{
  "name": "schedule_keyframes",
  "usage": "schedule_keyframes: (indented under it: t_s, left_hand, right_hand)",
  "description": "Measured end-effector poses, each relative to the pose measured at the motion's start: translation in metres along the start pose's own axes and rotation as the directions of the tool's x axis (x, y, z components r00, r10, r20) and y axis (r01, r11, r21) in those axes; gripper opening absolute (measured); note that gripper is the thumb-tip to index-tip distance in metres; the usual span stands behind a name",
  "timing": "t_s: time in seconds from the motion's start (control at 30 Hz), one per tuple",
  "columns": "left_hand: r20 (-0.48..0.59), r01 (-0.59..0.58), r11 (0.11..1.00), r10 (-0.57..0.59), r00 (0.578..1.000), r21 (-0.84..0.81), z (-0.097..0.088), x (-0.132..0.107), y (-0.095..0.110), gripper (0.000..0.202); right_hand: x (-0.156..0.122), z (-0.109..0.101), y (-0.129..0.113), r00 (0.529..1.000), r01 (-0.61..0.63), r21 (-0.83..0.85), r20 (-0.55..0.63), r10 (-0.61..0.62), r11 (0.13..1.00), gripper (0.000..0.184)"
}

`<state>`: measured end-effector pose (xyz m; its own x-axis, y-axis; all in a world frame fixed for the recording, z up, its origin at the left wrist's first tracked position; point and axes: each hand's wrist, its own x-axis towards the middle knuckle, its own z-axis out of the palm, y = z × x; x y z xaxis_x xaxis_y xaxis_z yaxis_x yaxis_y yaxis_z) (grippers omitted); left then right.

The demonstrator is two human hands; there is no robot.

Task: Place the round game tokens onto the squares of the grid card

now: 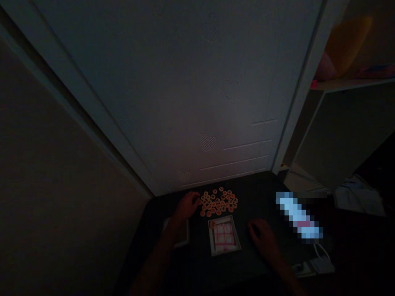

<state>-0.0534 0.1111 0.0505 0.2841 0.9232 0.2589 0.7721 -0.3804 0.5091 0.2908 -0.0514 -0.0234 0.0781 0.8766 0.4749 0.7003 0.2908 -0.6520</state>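
Note:
Many round Chinese chess pieces, pale with red or dark marks, lie in a loose cluster on a dark table. At the cluster's left edge is my left hand. Its fingers are bent with a gap between them, and the tips are beside the outermost pieces; no piece shows clearly in them. A shallow white box stands in front of the cluster. Inside it are a folded sheet with red lines and one piece in the far left corner. My right hand rests right of the box, fingers loosely curled, nothing visible in them.
Under my left forearm sits another pale box or lid, partly hidden. A bright, blurred-out device lies at the table's right, with a white cable nearby. Behind the table stands a white panel with heart patterns. The room is dim.

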Motion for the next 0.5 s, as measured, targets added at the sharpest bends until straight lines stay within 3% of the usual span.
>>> schedule_keyframes:
  t_s: [0.27,0.5]
  left_hand:
    - [0.047,-0.004,1.000,0.004,0.999,-0.001,0.019,0.006,0.003,0.018]
    - [0.044,0.060,0.998,-0.060,0.997,0.002,0.023,0.016,0.002,0.015]
  right_hand:
    - [0.000,-0.001,-0.003,1.000,-0.008,0.002,0.004,0.008,1.000,0.020]
    - [0.001,0.001,-0.003,1.000,0.016,0.004,-0.026,-0.016,1.000,0.020]
